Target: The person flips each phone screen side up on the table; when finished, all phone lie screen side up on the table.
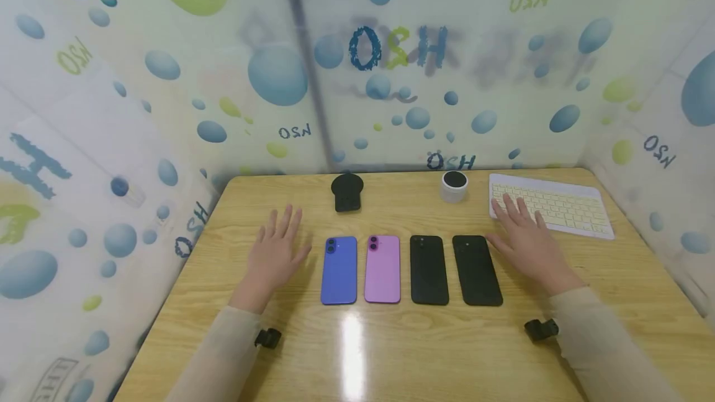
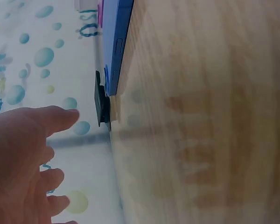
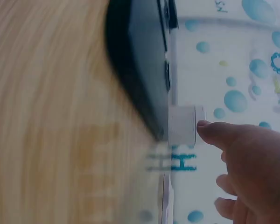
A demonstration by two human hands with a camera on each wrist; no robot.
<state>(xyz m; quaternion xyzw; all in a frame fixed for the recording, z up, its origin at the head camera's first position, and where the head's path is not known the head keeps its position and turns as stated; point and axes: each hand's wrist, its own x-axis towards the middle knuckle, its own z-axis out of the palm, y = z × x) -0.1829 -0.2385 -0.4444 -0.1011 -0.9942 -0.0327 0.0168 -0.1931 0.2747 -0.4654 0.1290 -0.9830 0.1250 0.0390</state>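
Observation:
Across the middle of the table lie a blue phone (image 1: 339, 272), a pink phone (image 1: 382, 270) and two black phones, one upright in the row (image 1: 429, 270) and one slightly slanted (image 1: 478, 270), all backs up. My left hand (image 1: 275, 256) is left of the blue phone, fingers spread, holding nothing. In the left wrist view that hand (image 2: 18, 158) appears raised above the tabletop. My right hand (image 1: 530, 244) has its fingers spread between the slanted black phone and the white keyboard (image 1: 550, 203), its fingertips over the keyboard's left edge; it grips nothing.
A black stand-like object (image 1: 347, 192) and a small white cylinder with a dark top (image 1: 454, 187) stand along the back of the wooden table (image 1: 279, 352). Patterned walls (image 1: 385, 110) enclose the back and both sides. Each wrist carries a small black camera.

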